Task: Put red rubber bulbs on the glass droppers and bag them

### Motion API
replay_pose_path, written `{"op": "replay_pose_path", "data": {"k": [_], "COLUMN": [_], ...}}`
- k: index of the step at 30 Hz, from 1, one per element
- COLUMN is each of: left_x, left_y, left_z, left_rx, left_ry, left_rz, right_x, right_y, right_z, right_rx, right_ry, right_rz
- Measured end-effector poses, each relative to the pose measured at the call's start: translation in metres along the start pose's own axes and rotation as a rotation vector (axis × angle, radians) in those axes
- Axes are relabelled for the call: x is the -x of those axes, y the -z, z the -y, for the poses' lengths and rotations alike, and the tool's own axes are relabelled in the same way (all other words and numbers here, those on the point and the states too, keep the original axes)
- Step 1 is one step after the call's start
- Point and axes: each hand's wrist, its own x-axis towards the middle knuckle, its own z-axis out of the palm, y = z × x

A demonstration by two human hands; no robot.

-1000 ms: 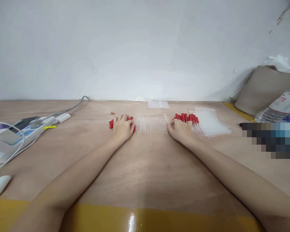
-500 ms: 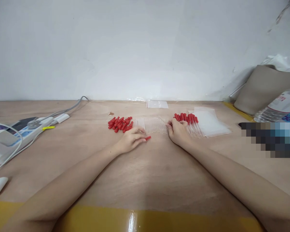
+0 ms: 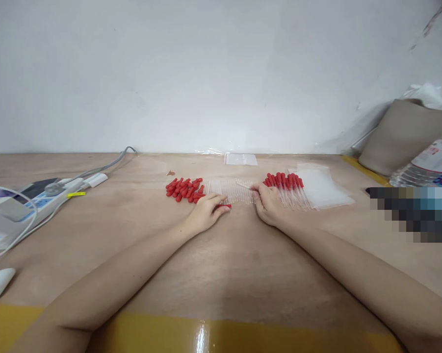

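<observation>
With the row of clear tubes on the wooden tabletop taken as the centre of the clock, the left hand is seen at about eight o'clock, its thumb and fingers brought almost together around a red bulb, which is largely hidden by them. The right hand is placed near four o'clock, the tip of its thumb and forefinger pinched on a single clear tube, whose free end is pointed between nine and ten o'clock above the row. The loose red bulbs are heaped at nine o'clock, and the red-capped tubes are laid at three o'clock, just beside the right hand; whether they are touched by it cannot be told. The thin tube is probably best held lightly and close to the pinch, so that it is neither bent nor rolled. The bulb, likely soft, should be gripped without being squashed, its exposed end left uncovered. As the row is overlapped by the left fingertips in this view, both wrists are best kept low but clear, so that the ordered tubes are not swept aside.
</observation>
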Motion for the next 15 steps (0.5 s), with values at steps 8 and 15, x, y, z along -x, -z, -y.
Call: {"op": "replay_pose_path", "data": {"k": [8, 15], "left_x": [-0.002, -0.001], "left_y": [0.002, -0.003], "left_z": [0.003, 0.005], "left_rx": [0.078, 0.15], "left_ry": [0.002, -0.036], "left_rz": [-0.111, -0.166], "right_x": [0.0, 0.001], "right_y": [0.004, 0.0], "right_z": [0.015, 0.011], "right_rx": [-0.04, -0.044], "right_ry": [0.066, 0.065], "right_rz": [0.077, 0.144]}}
